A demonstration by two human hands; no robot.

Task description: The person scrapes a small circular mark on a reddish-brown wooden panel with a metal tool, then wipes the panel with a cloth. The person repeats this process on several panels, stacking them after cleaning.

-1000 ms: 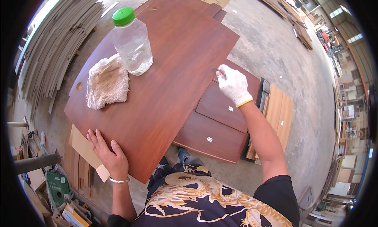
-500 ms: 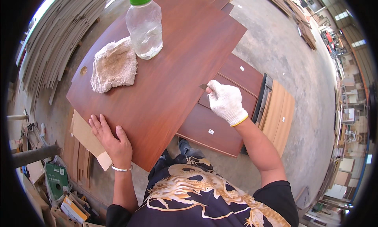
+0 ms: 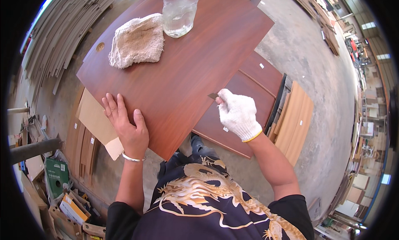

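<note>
The bare left hand (image 3: 126, 125) lies flat, fingers spread, on the reddish-brown board (image 3: 178, 69). The gloved right hand (image 3: 237, 114) pinches a small dark blade (image 3: 213, 96) against the board's edge. A rag (image 3: 137, 41) and a clear bottle (image 3: 178, 11) rest on the board.

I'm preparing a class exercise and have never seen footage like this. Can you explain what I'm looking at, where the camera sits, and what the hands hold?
A wide fisheye camera on a person's head looks down at their own hands, so straight edges bend. The bare left hand presses flat on a reddish-brown wooden panel. The right hand, in a white glove, pinches a small flat blade-like piece at the panel's edge. On the panel lie a beige cloth and a clear plastic bottle. More panels lie below.
</note>
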